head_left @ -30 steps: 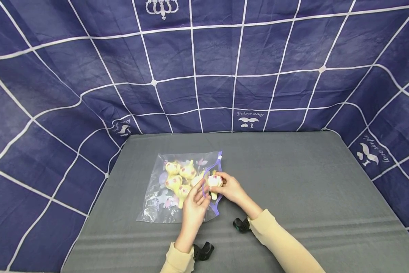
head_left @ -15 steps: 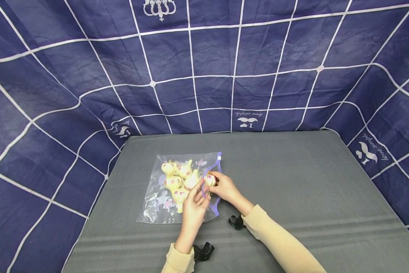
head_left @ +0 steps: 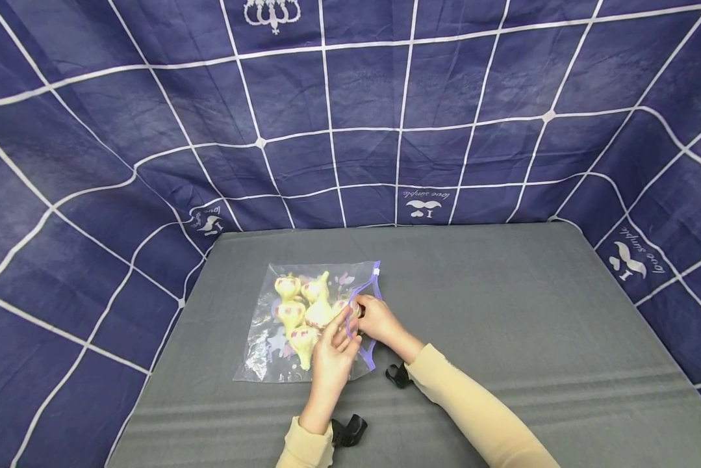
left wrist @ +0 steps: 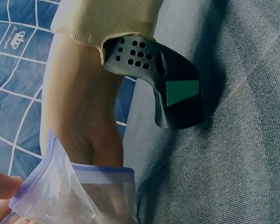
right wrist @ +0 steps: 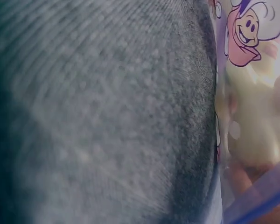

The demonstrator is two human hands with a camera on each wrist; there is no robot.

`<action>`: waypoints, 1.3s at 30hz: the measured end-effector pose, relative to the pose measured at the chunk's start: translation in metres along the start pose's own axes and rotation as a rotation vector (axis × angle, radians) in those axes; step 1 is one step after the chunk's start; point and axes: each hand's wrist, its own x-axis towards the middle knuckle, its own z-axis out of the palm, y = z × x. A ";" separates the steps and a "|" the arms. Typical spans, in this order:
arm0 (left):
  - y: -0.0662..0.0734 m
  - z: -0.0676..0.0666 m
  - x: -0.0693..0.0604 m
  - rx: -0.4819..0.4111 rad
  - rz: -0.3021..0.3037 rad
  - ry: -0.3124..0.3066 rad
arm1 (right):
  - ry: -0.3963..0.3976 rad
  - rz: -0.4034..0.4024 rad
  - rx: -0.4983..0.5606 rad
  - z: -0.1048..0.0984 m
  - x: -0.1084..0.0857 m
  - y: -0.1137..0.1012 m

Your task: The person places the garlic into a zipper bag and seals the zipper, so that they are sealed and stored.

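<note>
A clear printed zip bag (head_left: pixel 262 354) with a purple edge lies flat on the grey table, holding several pale yellow bulb-shaped items (head_left: pixel 303 339). At the bag's mouth, my left hand (head_left: pixel 334 354) pinches the purple rim (left wrist: pixel 33 176), seen also in the left wrist view. My right hand (head_left: pixel 379 320) reaches inside the mouth, its fingertips around another yellow item (head_left: pixel 343 307), partly hidden by the bag and the left fingers. Through the film in the right wrist view, a yellow item (right wrist: pixel 256 116) shows close to the fingers.
The grey cloth-covered table (head_left: pixel 490 292) extends to the right of the bag. A blue curtain (head_left: pixel 368 162) with white grid lines stands behind and at both sides. Black wrist devices (head_left: pixel 349 431) sit at both wrists.
My right hand has moved left into the bag's mouth with a yellow item. The items inside have shifted left a little, while my left hand has stayed at the rim.
</note>
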 end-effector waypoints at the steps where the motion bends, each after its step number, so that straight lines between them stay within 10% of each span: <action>1: 0.000 0.000 0.000 0.005 0.005 0.001 | -0.003 -0.005 -0.006 0.001 0.000 0.000; 39: -0.001 0.001 0.001 0.008 0.051 -0.011 | 0.101 0.173 0.346 -0.050 -0.036 0.011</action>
